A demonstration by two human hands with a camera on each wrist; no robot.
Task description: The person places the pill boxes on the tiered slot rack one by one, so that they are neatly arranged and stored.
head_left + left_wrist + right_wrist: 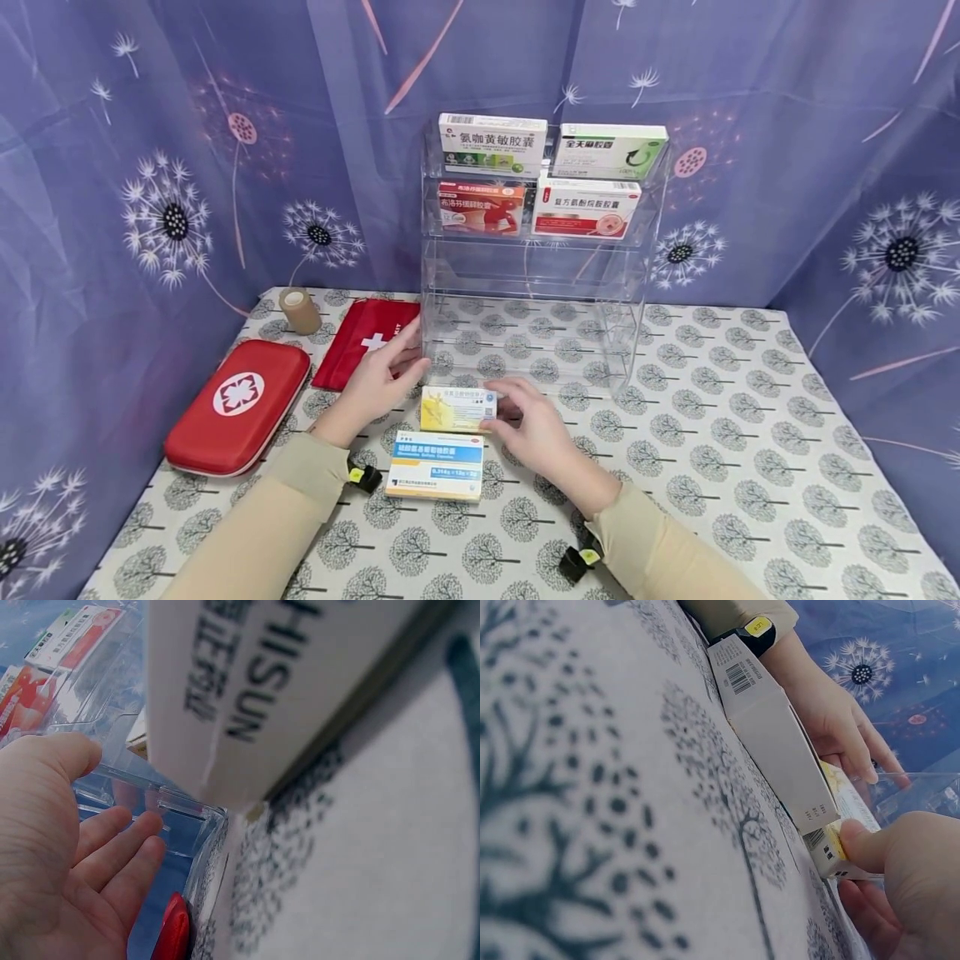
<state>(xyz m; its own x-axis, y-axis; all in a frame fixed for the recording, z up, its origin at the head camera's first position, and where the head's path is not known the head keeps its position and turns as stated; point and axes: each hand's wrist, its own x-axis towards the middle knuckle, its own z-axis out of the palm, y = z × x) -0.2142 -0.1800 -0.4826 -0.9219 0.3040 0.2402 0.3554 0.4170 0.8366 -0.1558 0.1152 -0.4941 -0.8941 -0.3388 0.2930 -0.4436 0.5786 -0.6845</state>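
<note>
My right hand (534,427) pinches the right end of a yellow-and-white medicine box (453,408), thumb on the near side in the right wrist view. The box is low at the front of a clear acrylic display rack (480,260). My left hand (381,385) is at the rack's lower left corner, its thumb apart from the loosely extended fingers (124,847). Closer to me, a blue, white and orange capsule box (435,468) lies flat on the tree-print cloth; its white side looms large in the left wrist view.
Four boxes stand on the rack's upper two tiers, among them a red box (480,208) and a green-white box (611,152). On the left are a red hard case (277,375), a red pouch (352,333) and a tan tape roll (302,315). Dandelion-print curtains surround the table.
</note>
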